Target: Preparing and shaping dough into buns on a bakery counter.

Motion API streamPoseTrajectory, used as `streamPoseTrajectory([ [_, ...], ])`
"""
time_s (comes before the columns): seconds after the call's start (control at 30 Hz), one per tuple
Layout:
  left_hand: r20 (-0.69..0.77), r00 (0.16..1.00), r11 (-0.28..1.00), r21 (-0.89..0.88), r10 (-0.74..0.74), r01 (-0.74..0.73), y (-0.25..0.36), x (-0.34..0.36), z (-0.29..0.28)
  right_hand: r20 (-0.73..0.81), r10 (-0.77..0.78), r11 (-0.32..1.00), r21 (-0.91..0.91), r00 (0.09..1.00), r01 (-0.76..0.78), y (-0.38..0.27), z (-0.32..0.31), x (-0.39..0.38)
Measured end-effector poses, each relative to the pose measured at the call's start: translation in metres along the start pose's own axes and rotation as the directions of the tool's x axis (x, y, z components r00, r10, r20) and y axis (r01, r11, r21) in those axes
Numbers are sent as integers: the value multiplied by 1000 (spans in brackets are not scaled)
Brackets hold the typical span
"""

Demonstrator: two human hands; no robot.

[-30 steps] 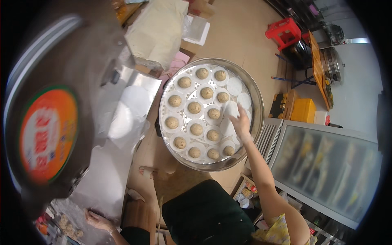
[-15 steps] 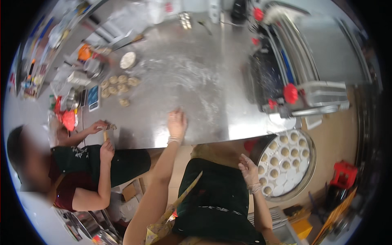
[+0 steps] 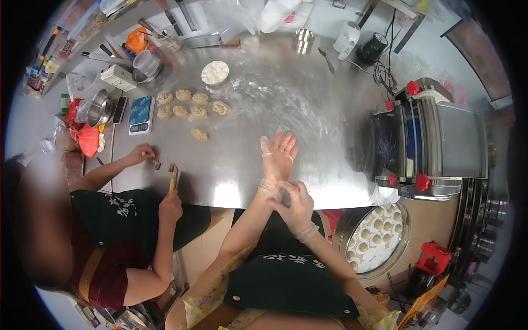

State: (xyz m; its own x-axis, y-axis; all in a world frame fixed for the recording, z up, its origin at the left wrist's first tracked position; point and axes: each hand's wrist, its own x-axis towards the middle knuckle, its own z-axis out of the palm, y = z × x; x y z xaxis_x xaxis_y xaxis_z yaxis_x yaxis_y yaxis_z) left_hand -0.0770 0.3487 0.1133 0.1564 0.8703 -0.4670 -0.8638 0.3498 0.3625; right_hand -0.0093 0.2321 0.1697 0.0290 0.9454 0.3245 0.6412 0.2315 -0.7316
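My left hand (image 3: 279,157) wears a clear plastic glove and is held over the front part of the steel table (image 3: 264,121), fingers spread and nothing in it. Bent fingers of my right hand (image 3: 294,208), also gloved, are closed at the left wrist, on the cuff of the plastic glove (image 3: 269,188). Farther left lie several dough pieces (image 3: 181,111) in rows, with one single dough piece (image 3: 199,134) nearer. Behind them is a round bowl of white flour (image 3: 214,72). Loose flour dusts the steel beyond my hands.
At the left a co-worker's hand (image 3: 170,208) holds a wooden-handled tool with filling on it. A blue-topped scale (image 3: 141,114) stands near them. The rolling machine (image 3: 423,140) occupies the right end. Below it sits a round steel tray (image 3: 404,242) with dough balls in white paper cups.
My left hand has risen from the table edge and spread its fingers. My right hand has come from beside the tray to the left wrist. The whole view has shifted and turned.
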Motion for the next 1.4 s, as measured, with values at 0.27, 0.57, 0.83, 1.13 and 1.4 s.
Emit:
streamPoseTrajectory([
  [0.27,-93,989,919,386,118,-73,13,15,-5,450,421,493,616,787,-615,24,5,42],
  [0.57,-97,983,850,520,155,-83,-3,18,14,263,198,919,286,944,-272,31,-21,99],
  [0.83,87,949,796,524,302,-301,-3,8,35,395,366,651,538,842,-536,52,-23,151],
  [1.13,-48,998,968,249,31,-18,6,3,32,485,310,678,490,817,-548,66,-2,155],
  [1.4,248,964,995,-17,-93,100,16,23,12,346,268,812,421,899,-404,71,11,152],
])
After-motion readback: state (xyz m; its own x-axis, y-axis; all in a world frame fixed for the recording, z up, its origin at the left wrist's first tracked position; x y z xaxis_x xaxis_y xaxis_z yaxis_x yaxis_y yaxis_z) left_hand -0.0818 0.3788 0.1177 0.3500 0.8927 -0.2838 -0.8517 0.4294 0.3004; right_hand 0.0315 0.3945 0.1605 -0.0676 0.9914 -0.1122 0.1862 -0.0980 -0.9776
